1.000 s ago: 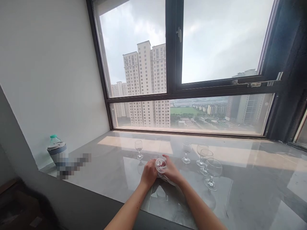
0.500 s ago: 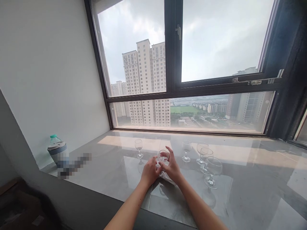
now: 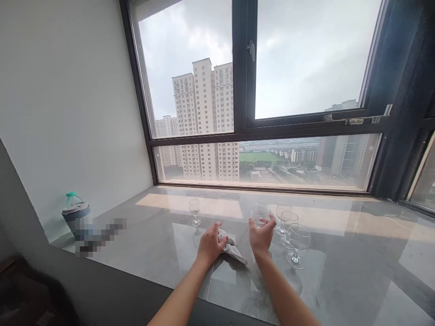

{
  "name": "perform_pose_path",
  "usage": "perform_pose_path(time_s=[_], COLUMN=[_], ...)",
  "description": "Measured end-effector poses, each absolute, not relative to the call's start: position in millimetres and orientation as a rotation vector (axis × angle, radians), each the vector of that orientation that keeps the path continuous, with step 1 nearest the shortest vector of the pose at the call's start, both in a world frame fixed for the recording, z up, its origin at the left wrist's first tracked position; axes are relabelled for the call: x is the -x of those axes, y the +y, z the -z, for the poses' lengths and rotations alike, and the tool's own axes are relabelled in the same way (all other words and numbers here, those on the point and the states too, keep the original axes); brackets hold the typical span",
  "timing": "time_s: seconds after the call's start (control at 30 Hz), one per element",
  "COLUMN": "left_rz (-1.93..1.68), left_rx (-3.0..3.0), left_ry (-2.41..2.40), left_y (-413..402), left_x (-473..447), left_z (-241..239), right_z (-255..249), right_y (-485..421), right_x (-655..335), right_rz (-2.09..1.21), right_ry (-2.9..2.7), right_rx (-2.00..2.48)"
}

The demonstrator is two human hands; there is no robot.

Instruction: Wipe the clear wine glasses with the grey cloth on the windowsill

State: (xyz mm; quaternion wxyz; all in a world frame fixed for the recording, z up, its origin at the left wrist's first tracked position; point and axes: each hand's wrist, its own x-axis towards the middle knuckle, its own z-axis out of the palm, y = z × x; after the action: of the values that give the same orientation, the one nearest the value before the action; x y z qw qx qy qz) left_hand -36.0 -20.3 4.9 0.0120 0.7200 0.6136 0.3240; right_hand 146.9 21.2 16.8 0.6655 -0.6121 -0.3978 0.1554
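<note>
My left hand is closed on a crumpled white cloth, part of which lies on the stone sill. My right hand has its fingers around a clear stemmed wine glass; the hand hides the glass's stem and foot. Just behind it the rim of another glass shows. Right of that hand stand three upright stemmed glasses, a far one, a middle one and a near one. One more glass stands alone, left of and beyond my left hand.
On the left end of the grey glossy sill stand a cup and a green-capped bottle, beside a blurred-out patch. A dark-framed window closes off the back, and a white wall rises at the left.
My right hand has moved right, away from the cloth, carrying the glass to the standing glasses. My left hand has stayed near its place with the cloth. The view has shifted slightly.
</note>
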Motion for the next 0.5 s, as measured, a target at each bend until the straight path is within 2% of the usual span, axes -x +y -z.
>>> perform_pose_path(time_s=[0.5], left_rz=[-0.983], left_rx=[-2.23], left_ry=[1.93], left_y=[-22.9], left_x=[34.7], left_z=[-7.7], right_z=[4.4], right_y=[39.2], right_x=[-152.6], right_rz=[-0.068], right_ry=[-0.9], right_rx=[1.362])
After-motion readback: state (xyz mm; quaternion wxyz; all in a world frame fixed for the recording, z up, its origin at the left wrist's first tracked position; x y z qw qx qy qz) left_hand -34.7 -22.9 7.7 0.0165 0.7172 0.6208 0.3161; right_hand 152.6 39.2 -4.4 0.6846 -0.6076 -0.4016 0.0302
